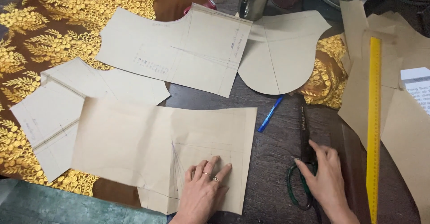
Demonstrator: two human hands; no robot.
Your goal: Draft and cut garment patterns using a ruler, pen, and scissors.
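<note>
L. hand [204, 186] laid flat, fingers spread, on paper pattern piece [152, 145], gripping nothing; r. hand [324, 177], right of it, loosely open, fingertips laid on scissors [304, 161].

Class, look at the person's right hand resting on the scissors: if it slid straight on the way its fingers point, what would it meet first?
The right hand points up and slightly left along the dark scissors that it already touches. Past their tip, the first thing in line is probably the gold-embroidered fabric under the rounded paper pattern piece; the exact line is uncertain.

One head-worn camera looks steeply down, close over a dark worktable [277, 161] strewn with paper pattern pieces [134, 148].
</note>
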